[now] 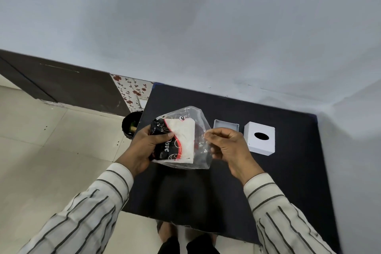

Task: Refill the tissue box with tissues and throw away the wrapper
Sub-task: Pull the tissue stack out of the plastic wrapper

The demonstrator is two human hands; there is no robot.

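I hold a tissue pack above the black table (288, 171). Its clear plastic wrapper (203, 156) has a black and red printed end, and a stack of white tissues (184, 140) shows inside. My left hand (144, 148) grips the printed left end. My right hand (228, 146) pinches the wrapper's clear right edge between thumb and fingers. To the right on the table stands the white tissue box cover (260, 138) with a dark oval slot on top. Its shallow white base tray (225, 125) lies just left of it, partly behind my right hand.
A black round bin (129, 125) with something inside stands on the tiled floor at the table's left edge. A dark panel and a floral strip lean on the wall behind it. The grey wall runs along the table's far side and right side. My feet show below the table's front edge.
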